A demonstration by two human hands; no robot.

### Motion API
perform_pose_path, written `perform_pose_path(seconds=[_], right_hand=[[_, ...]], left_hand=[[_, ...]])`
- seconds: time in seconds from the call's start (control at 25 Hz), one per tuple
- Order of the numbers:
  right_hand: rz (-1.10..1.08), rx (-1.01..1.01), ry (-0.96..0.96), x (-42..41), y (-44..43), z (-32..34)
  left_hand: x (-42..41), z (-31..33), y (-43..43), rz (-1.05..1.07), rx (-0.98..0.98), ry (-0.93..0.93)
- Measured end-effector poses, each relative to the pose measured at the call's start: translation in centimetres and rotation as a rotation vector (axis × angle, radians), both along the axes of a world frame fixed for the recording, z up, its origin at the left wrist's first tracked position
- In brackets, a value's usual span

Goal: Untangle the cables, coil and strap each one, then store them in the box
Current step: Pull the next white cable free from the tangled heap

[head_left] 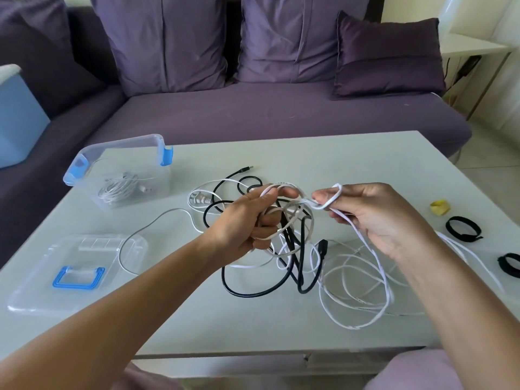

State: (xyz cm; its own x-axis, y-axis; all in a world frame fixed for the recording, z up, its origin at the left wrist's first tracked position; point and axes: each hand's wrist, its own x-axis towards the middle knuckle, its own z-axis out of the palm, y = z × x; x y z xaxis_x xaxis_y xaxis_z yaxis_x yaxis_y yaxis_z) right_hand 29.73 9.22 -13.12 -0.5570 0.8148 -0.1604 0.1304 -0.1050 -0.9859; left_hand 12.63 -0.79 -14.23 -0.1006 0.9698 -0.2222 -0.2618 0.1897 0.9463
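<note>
My left hand (247, 220) grips a bunch of white cable loops above the table's middle. My right hand (374, 215) pinches a flat white cable (357, 305) at a loop just right of the left hand; the rest of that cable lies in loose coils below it. A black cable (253, 291) winds under both hands, its plug (246, 168) pointing to the far side. A white power plug (198, 199) lies behind my left hand. The clear box (84, 164) with blue clips stands at the far left and holds one coiled white cable (119, 187).
The box's clear lid (73, 274) with a blue handle lies at the near left. Two black straps (463, 226) and a yellow strap (440, 207) lie at the table's (309, 153) right edge. A purple sofa (253, 108) stands behind.
</note>
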Motion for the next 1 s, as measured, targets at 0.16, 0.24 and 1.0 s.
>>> perform_pose_path(seconds=[0.16,0.24,1.0], right_hand=[[0.059,0.026,-0.101,-0.6,-0.7,-0.3],[0.056,0.104,-0.161,-1.1,-1.2,-0.6],[0.135,1.116,-0.5,-3.5,-1.4,-3.3]], left_hand=[[0.2,-0.2,0.1,-0.045,-0.007,0.031],[0.4,-0.1,0.1,-0.084,-0.018,0.035],[-1.7,0.3,0.2,0.17,-0.129,0.236]])
